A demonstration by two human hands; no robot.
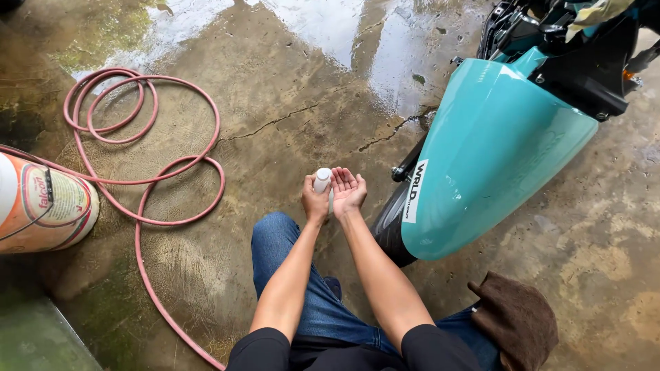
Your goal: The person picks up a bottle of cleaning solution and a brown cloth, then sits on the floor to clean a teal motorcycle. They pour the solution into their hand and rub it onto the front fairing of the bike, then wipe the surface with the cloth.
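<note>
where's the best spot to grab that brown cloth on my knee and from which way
Probably pinch the brown cloth at its upper corner, coming from above with the right hand, the nearer one. It lies draped loosely over the right knee, and that raised corner stands free of the jeans, so fingers can close on it easily.

Two bare hands, the left hand point(315, 201) and the right hand point(348, 189), share one small white plastic bottle point(322, 179). Around them lie one coiled pink rubber hose point(147, 162), one brown folded cloth point(516, 317), one teal glossy motorcycle fender point(491, 152) and one white-and-orange cylindrical tank point(42, 202).
</note>
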